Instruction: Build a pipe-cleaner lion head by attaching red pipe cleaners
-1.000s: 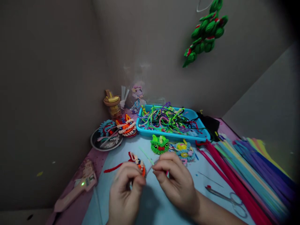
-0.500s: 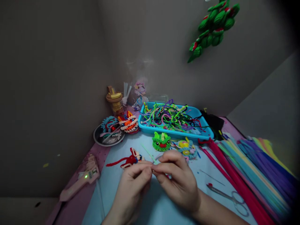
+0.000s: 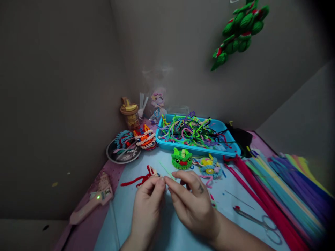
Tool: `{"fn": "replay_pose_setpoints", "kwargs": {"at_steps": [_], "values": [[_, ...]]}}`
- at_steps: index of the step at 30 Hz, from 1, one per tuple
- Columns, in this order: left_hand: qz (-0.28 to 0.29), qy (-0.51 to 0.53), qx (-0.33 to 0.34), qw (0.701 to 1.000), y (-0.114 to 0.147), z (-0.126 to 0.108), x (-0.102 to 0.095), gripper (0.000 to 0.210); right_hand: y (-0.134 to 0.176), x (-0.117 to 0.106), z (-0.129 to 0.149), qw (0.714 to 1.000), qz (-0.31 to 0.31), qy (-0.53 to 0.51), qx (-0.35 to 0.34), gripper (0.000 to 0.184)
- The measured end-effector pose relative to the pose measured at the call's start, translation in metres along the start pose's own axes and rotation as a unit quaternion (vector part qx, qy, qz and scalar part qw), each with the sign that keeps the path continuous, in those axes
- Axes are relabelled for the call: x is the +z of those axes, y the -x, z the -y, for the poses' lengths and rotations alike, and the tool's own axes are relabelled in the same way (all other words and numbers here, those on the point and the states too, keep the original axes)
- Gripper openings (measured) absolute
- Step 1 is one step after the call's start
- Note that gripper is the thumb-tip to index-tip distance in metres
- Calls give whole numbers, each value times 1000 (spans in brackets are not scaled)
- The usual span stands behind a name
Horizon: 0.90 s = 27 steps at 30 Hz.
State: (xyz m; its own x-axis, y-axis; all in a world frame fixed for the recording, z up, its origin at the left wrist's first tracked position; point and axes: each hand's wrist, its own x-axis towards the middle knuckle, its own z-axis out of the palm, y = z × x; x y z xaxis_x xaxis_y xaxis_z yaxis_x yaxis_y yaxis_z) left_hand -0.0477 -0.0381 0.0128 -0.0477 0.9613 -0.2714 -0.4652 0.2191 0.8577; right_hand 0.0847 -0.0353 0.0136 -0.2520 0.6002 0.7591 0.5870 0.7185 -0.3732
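Here on the left, the red fuzzy piece lies just beyond the left hand, partly covered by it, and that hand's thumb and forefinger press together, though what they pinch, if anything, is hidden. The 2 hands, apart 1 second ago, now meet at the fingertips, so the work seems gathered there, short of the green stick. The right hand stretches its forefinger leftward, its grip impossible to tell, while more of the pink fuzzy strip now shows beside it.
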Motion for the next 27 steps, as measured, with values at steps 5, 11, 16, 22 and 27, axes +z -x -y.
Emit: {"fn": "replay_pose_setpoints", "kwargs": {"at_steps": [5, 11, 16, 22, 27], "values": [[11, 80, -25, 996, 4, -10, 3, 29, -15, -13, -3, 990, -46, -70, 113, 4], [89, 236, -137, 958, 10, -21, 6, 26, -28, -21, -11, 974, -85, -80, 195, 8], [132, 267, -137, 945, 16, -25, 2, 21, -25, -24, -10, 971, -44, -122, 200, 5], [82, 154, 96, 980, 23, -41, -28, 21, -28, -20, -4, 979, 28, -131, 154, 31], [-90, 27, 281, 955, 18, -51, -68, 19, -44, 4, 11, 966, 149, -189, 97, 17]]}}
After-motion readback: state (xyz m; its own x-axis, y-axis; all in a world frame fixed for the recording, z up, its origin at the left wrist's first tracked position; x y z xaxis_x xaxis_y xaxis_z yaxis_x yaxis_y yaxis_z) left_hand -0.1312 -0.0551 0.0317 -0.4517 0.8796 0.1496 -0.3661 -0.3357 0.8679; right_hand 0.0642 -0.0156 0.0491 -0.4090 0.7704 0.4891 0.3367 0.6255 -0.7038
